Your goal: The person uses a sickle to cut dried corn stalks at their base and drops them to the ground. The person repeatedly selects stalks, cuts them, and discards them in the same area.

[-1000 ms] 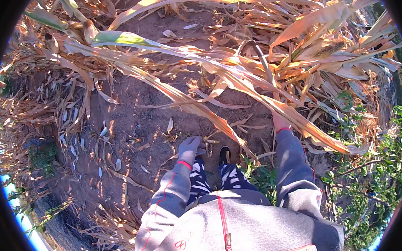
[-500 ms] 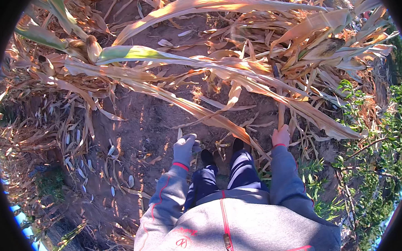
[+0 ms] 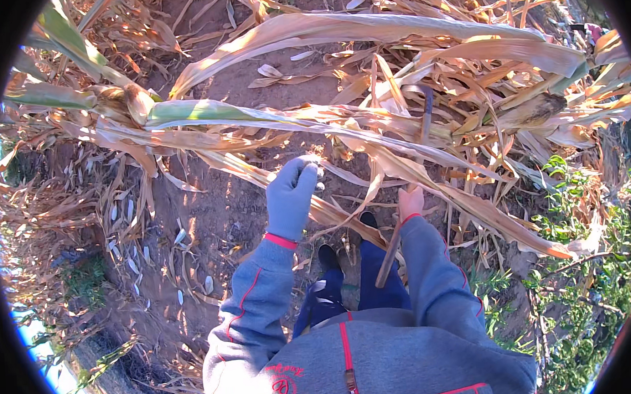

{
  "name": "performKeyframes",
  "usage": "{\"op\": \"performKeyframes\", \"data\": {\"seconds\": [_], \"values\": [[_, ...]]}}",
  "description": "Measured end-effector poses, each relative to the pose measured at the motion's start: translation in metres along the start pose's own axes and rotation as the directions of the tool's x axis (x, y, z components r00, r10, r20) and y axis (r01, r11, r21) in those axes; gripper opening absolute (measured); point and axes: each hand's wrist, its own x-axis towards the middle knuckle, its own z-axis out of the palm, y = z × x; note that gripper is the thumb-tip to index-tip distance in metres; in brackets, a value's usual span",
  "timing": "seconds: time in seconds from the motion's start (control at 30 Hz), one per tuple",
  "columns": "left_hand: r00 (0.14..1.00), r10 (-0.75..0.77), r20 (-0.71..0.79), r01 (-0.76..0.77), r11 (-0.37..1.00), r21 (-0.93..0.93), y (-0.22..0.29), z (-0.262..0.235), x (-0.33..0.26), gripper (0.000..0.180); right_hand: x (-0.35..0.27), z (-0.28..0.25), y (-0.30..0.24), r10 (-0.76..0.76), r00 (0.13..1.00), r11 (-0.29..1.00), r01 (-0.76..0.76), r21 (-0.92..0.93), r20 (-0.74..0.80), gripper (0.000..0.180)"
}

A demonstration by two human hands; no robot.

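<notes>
My left hand (image 3: 290, 198), in a grey glove, is raised over a long dry corn leaf (image 3: 246, 168). Its fingers are curled in; whether they hold anything is hidden. My bare right hand (image 3: 410, 203) is closed around the wooden handle of a long-handled sickle (image 3: 388, 264). The handle's butt slants back toward my legs. Its dark, hooked far end (image 3: 426, 105) lies among dry leaves. A leaning corn stalk with a green-streaked leaf (image 3: 197, 112) crosses in front of both hands. One husked ear (image 3: 138, 104) is at its left, another ear (image 3: 536, 109) at the right.
Dry husks and leaves (image 3: 60, 217) litter the soil on the left, with pale fragments scattered among them. A leafy green bush (image 3: 584, 290) with bare twigs stands close on the right. My dark shoes (image 3: 329, 257) are on the bare soil (image 3: 223, 202) between the stalks.
My left hand has moved forward and up toward the crossing leaves. My right hand has shifted left and slightly forward, bringing the tool's handle into fuller view.
</notes>
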Motion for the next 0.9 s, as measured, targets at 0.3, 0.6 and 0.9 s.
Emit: {"op": "performKeyframes", "data": {"seconds": [0.3,0.6,0.9], "values": [[0.986,0.12,-0.116,-0.103,0.985,0.141,-0.011,0.021,0.115,0.021,0.037,-0.037,-0.02,-0.13,0.911,0.986,0.079,0.144,0.391,0.021],[0.996,0.085,-0.023,-0.046,0.72,0.693,-0.055,0.021,0.15,0.034,0.029,-0.043,-0.069,0.05,0.785,0.891,-0.315,0.328,0.618,0.013],[0.988,-0.145,-0.054,0.149,0.802,0.579,-0.006,0.037,0.147,0.026,-0.002,-0.11,-0.11,-0.065,0.647,0.83,-0.387,0.401,0.759,0.017]]}}
